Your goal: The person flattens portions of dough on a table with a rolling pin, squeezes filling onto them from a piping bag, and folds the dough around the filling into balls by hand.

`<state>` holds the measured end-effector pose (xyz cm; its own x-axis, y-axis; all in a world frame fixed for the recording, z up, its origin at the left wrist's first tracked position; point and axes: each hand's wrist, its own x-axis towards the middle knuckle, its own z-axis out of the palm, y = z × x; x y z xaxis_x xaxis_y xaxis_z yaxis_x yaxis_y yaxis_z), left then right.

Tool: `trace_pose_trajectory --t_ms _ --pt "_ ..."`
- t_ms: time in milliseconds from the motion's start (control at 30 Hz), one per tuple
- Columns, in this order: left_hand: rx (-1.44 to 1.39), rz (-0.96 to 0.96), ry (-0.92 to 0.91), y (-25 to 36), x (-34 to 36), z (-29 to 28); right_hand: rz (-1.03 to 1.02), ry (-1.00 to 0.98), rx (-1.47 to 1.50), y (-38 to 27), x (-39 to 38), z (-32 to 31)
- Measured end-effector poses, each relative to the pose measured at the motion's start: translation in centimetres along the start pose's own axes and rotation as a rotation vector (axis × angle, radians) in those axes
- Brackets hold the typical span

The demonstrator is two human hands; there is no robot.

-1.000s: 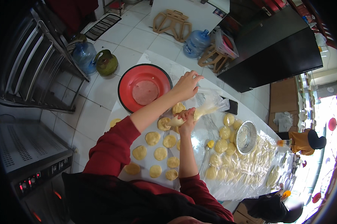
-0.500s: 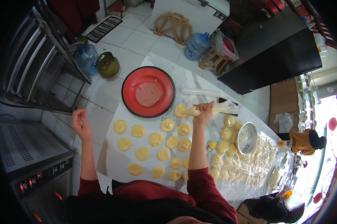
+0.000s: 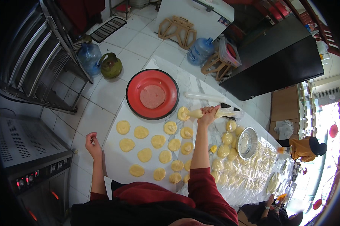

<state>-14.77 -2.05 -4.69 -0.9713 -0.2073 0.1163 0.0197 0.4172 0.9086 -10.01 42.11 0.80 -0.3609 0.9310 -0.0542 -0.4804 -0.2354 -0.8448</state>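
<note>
Gripping a clear piping bag [image 3: 194, 113] of pale yellow filling, the right hand [image 3: 208, 116] is closed firmly around its middle, hiding that part. The tip points left over a dough disc [image 3: 183, 114] on the counter [image 3: 113, 162]; whether it touches cannot be told. The left hand [image 3: 93, 145] hangs beyond the counter's left edge, fingers loosely curled, with nothing visible in it.

A small label [image 3: 223, 21] on the white chest [image 3: 192, 20] is too small to read, as are the markings on the blue water bottle [image 3: 201, 51] and the oven's control panel [image 3: 45, 173]. A dark flat object [image 3: 228, 107] is partly covered by the bag. Glare on the plastic sheet [image 3: 253, 171] blurs the dough balls beneath. The right forearm covers part of the disc rows, and a dark-clothed person [image 3: 275, 214] at lower right is cut off.
</note>
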Motion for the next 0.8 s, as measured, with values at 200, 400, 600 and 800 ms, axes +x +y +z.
trace_pose_trajectory --t_ms 200,400,600,800 --pt "0.084 0.189 -0.034 2.2 -0.2 0.0 -0.062 0.046 -0.111 -0.1 -0.2 0.4" --pt "0.101 0.295 -0.034 2.3 -0.4 0.3 0.083 0.02 0.147 -3.1 -0.3 -1.9" --pt "0.093 0.248 -0.051 2.3 -0.2 0.1 0.471 -0.37 0.268 -9.1 -6.5 -4.7" --pt "0.034 0.271 -0.078 1.7 -0.1 -0.1 0.538 -0.149 0.243 -8.6 -12.0 -4.5"
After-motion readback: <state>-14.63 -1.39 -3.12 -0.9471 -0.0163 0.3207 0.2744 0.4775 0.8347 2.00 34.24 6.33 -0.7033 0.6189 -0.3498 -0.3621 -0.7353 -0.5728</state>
